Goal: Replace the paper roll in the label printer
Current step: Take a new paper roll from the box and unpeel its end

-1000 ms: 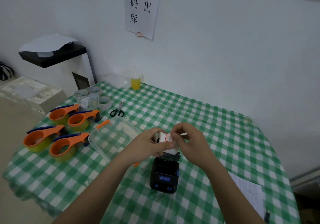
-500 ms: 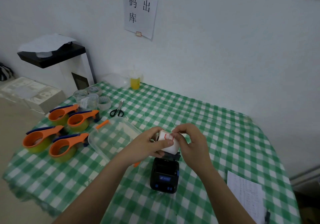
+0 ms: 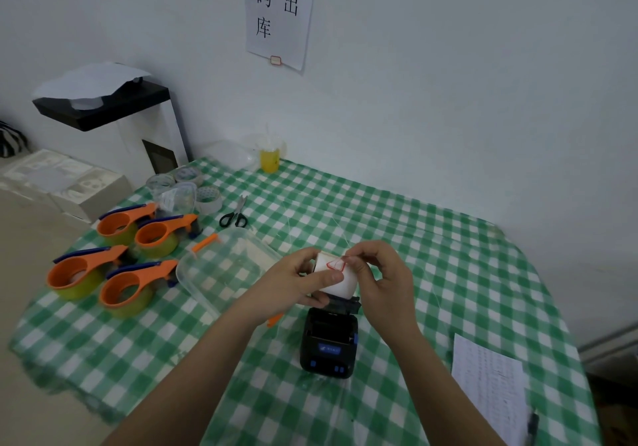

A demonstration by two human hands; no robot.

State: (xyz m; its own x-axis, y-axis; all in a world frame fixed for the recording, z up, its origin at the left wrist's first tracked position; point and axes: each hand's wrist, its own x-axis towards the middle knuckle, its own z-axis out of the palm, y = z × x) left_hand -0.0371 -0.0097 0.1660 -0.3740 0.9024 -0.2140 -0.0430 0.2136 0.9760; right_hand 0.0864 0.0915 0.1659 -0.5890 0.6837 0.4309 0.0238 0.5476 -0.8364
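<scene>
Little moved since earlier, paper roll [image 3: 336, 274] held above open label printer [image 3: 328, 344], left hand [image 3: 297, 283] wrapped around its near side, right hand [image 3: 381, 278] pinching red-marked sticker at top, long axis roughly left-right, tilted.

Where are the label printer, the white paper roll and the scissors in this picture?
label printer [image 3: 328, 349]: head view, on its black front panel below the open bay.
paper roll [image 3: 340, 281]: head view, on its white curved side, held between both hands.
scissors [image 3: 234, 218]: head view, on the black handles.
</scene>
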